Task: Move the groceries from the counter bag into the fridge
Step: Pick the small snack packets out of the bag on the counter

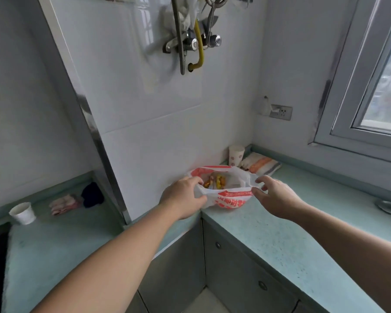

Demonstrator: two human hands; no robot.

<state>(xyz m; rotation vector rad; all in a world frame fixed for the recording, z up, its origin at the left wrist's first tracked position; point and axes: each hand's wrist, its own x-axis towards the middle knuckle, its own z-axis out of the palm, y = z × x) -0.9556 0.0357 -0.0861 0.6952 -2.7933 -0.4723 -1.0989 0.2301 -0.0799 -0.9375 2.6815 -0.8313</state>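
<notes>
A white plastic bag (229, 198) with red print sits on the pale green counter (269, 227) against the tiled wall. Its mouth is held wide. Inside lie several small yellow and orange packets (215, 181). My left hand (183, 196) grips the bag's left rim. My right hand (274, 195) pinches the right rim and handle. No fridge is in view.
A paper cup (236, 154) and a striped folded cloth (261, 164) sit behind the bag in the corner. Left counter holds another paper cup (23, 213), a pink cloth (63, 203) and a dark cloth (92, 195). Taps and a yellow hose (199, 41) hang overhead. Window at right.
</notes>
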